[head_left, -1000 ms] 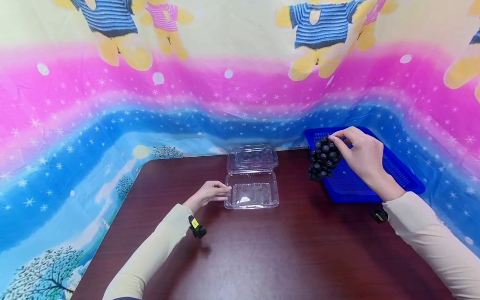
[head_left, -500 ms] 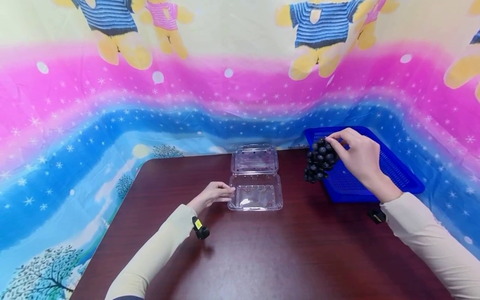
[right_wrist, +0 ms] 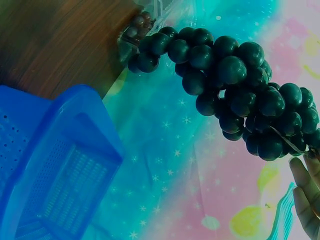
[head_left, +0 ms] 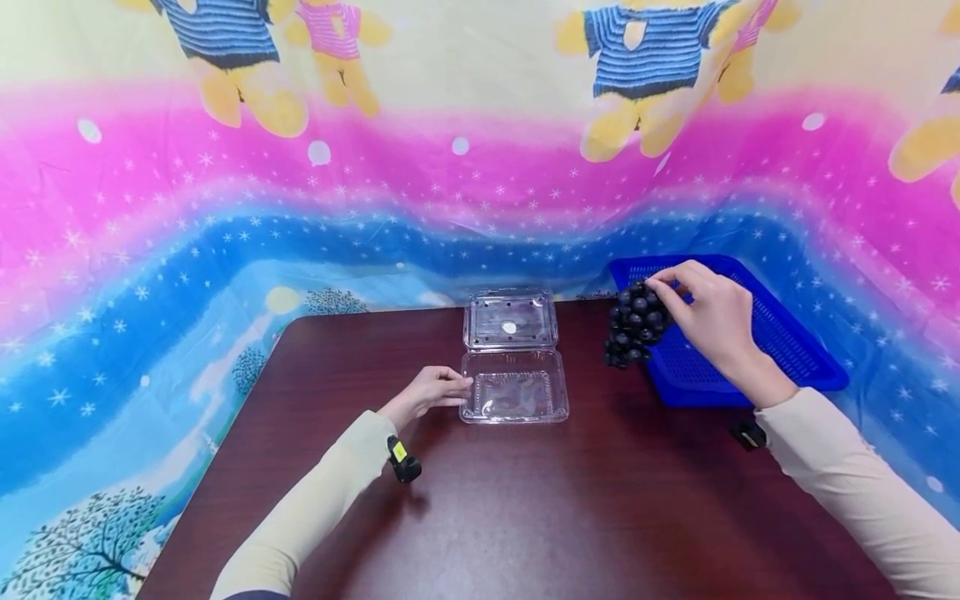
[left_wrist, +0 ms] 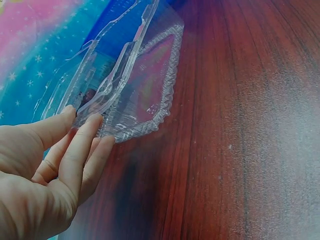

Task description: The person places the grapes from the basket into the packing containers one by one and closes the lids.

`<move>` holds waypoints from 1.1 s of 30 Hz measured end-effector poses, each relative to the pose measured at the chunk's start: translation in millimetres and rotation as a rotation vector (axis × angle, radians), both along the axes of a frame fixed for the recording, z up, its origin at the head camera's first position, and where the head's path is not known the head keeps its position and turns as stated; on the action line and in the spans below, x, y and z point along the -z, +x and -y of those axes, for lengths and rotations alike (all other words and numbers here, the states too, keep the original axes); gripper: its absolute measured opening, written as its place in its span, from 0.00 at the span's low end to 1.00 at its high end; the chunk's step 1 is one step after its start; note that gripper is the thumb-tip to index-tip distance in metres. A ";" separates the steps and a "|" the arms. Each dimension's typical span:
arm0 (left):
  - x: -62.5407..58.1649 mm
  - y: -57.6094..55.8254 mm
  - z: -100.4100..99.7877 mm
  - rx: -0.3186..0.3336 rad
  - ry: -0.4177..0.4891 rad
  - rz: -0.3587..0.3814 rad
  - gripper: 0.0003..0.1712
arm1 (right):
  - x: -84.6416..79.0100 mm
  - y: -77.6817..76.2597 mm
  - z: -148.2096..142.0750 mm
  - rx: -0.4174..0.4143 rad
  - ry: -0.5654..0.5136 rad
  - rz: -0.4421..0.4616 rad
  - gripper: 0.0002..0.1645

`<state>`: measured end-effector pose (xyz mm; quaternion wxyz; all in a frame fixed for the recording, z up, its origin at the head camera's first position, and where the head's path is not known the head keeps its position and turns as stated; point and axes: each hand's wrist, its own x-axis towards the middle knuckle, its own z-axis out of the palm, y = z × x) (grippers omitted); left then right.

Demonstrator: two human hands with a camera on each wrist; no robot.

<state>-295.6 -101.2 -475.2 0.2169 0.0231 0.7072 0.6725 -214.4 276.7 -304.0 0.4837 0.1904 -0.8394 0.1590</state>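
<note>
A clear plastic clamshell container [head_left: 513,408] stands open on the table, its lid [head_left: 510,321] folded back on the far side. My left hand [head_left: 426,392] pinches the container's left rim between thumb and fingers, as the left wrist view shows of the container [left_wrist: 120,85] and hand [left_wrist: 55,160]. My right hand [head_left: 712,312] pinches the stem of a bunch of dark grapes [head_left: 633,325], which hangs in the air at the basket's left edge. In the right wrist view the grapes [right_wrist: 235,85] fill the middle, and only some fingertips [right_wrist: 305,190] show.
A blue perforated plastic basket [head_left: 813,358] stands at the table's back right, below my right hand. Reddish round things [right_wrist: 137,30] show through clear plastic in the right wrist view. A printed cloth [head_left: 457,200] hangs behind the dark wooden table [head_left: 525,517].
The container has slid slightly to the right with my left hand on its rim, and its lid lies further back. My right hand has carried the grapes a little left.
</note>
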 end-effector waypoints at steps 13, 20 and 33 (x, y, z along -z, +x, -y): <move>3.0 1.7 -0.8 0.020 -0.025 -0.030 0.11 | 2.6 0.6 10.7 -0.013 -0.005 0.028 0.04; 3.2 3.1 -2.8 0.043 0.006 -0.019 0.12 | 4.2 -1.3 16.4 -0.025 0.002 0.026 0.04; 8.7 3.3 -8.4 0.010 0.047 -0.007 0.10 | 7.4 -2.1 20.8 -0.034 0.006 0.036 0.04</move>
